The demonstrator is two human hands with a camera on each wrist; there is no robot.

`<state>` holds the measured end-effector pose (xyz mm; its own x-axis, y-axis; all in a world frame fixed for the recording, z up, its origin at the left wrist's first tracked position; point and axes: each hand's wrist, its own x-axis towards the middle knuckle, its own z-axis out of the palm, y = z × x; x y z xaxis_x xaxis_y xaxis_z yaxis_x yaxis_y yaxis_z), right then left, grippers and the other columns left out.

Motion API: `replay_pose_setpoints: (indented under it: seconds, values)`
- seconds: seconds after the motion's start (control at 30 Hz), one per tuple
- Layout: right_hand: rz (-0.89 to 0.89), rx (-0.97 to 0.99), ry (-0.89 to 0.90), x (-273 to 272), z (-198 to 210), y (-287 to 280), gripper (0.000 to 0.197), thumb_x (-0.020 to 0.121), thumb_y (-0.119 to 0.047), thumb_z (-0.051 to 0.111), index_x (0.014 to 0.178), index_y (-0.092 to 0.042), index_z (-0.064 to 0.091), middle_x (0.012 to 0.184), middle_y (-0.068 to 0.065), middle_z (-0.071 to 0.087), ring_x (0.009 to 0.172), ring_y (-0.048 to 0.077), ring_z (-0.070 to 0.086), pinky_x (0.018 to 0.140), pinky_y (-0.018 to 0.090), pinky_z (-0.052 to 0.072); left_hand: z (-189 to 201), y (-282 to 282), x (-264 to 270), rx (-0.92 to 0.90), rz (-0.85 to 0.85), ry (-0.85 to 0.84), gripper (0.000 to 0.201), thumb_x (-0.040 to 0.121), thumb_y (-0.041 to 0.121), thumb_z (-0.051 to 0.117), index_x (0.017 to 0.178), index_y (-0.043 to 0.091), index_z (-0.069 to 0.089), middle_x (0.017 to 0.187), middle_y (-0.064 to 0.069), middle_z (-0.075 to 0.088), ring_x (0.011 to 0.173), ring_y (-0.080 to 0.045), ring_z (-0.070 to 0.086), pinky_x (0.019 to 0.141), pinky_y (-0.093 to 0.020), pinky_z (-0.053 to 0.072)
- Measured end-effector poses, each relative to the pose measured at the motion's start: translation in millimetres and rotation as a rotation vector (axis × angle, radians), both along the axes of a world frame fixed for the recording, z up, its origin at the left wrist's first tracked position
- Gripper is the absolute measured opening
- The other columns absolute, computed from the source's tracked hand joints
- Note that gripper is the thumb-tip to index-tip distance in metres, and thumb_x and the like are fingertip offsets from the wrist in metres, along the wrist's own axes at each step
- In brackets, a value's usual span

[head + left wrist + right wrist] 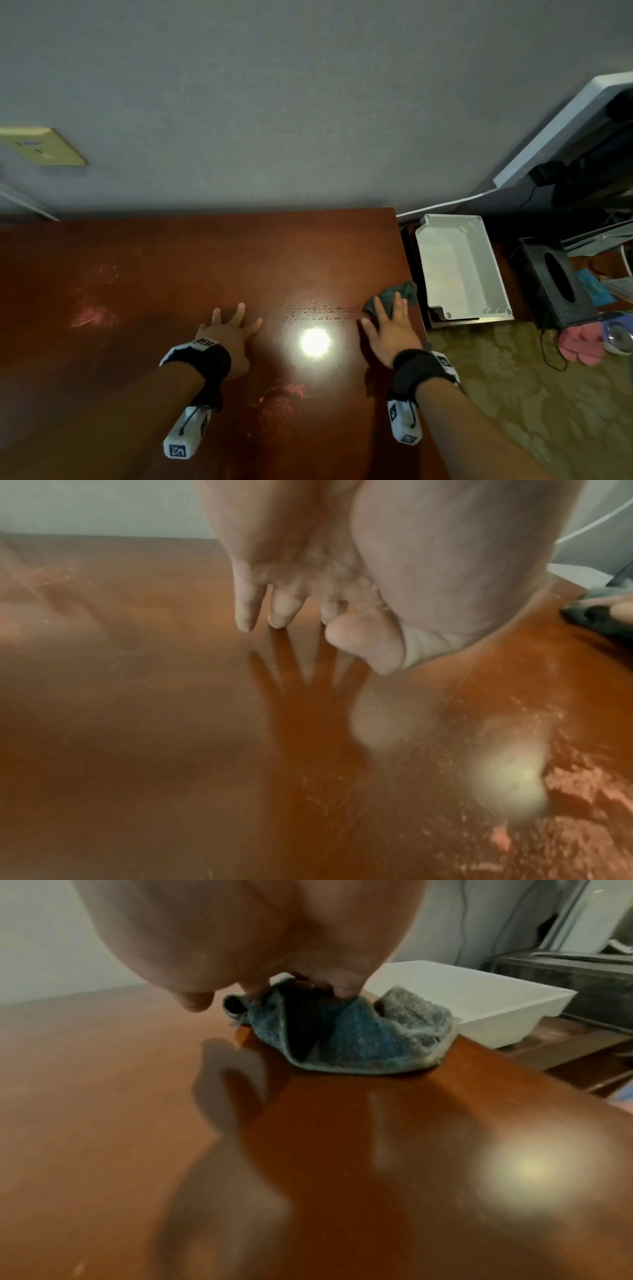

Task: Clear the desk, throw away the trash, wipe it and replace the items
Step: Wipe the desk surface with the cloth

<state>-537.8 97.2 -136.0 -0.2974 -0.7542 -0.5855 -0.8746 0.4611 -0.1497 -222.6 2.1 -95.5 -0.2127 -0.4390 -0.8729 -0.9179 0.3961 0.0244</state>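
Blue-grey cloth (359, 1039) under right hand (387, 329), tissue box (534, 274) head-only

Open tabletop (154, 274) left of + ahead of left hand (227, 339), also btwn hands. Cloth (406, 291) bunched at fingertips of right hand (385, 330); white tray (459, 267) just right, off tabletop edge. Wall (308, 137) blocks fwd.

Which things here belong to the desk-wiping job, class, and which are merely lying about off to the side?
Job in hand: desk; cloth; right hand pressing the cloth; left hand resting on the desk.

Lying about: white tray; black tissue box; pink slippers on the floor; wall plate.
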Motion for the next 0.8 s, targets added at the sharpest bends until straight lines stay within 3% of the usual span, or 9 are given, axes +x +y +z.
replay_pose_setpoints:
  seconds: [0.17, 0.33, 0.5, 0.63, 0.8]
  values:
    - [-0.097, -0.077, -0.058, 27.9, -2.9, -19.4, 0.068, 0.099, -0.06, 0.023, 0.157, -0.027, 0.011, 0.161, 0.011, -0.023, 0.148, 0.031, -0.02, 0.123, 0.044, 0.003, 0.7, 4.7, -0.5, -0.017, -0.023, -0.025, 0.097, 0.083, 0.019, 0.051, 0.149, 0.053, -0.01, 0.158, 0.005, -0.031, 0.148, -0.041, -0.013, 0.119, -0.05, 0.022]
    - [0.226, -0.119, -0.139, 104.8, 1.2, -60.3, 0.061, 0.101, -0.051, 0.021, 0.157, -0.027, 0.013, 0.161, 0.008, -0.022, 0.148, 0.031, -0.019, 0.123, 0.045, 0.003, -1.9, 1.6, -0.5, -0.015, -0.039, -0.03, 0.097, 0.082, 0.019, 0.052, 0.149, 0.053, -0.01, 0.159, 0.004, -0.03, 0.147, -0.042, -0.012, 0.119, -0.052, 0.018]
    - [0.472, -0.107, -0.197, 156.8, 0.0, -88.5, 0.057, 0.103, -0.04, 0.027, 0.156, -0.024, 0.015, 0.162, 0.007, -0.02, 0.148, 0.03, -0.019, 0.122, 0.045, -0.001, -4.0, 2.9, -2.4, -0.03, -0.034, -0.055, 0.097, 0.088, 0.021, 0.058, 0.149, 0.052, -0.01, 0.159, 0.006, -0.029, 0.148, -0.041, -0.012, 0.117, -0.051, 0.025]
    - [0.5, -0.09, -0.2, 140.0, -3.6, -88.8, 0.054, 0.104, -0.042, 0.025, 0.156, -0.034, 0.012, 0.162, 0.0, -0.022, 0.148, 0.024, -0.02, 0.123, 0.044, 0.003, 1.6, -2.4, -5.3, -0.018, -0.036, -0.043, 0.092, 0.088, 0.02, 0.054, 0.15, 0.052, -0.006, 0.16, 0.007, -0.026, 0.149, -0.04, -0.007, 0.114, -0.047, 0.033]
    - [0.294, -0.157, -0.076, 46.4, -14.3, -75.5, 0.057, 0.102, -0.048, 0.021, 0.156, -0.037, 0.007, 0.162, 0.005, -0.021, 0.149, 0.029, -0.017, 0.123, 0.044, 0.005, 4.7, -1.1, -3.8, -0.014, -0.036, -0.028, 0.095, 0.084, 0.012, 0.049, 0.149, 0.055, -0.007, 0.159, 0.008, -0.028, 0.149, -0.038, -0.009, 0.105, -0.041, 0.044]
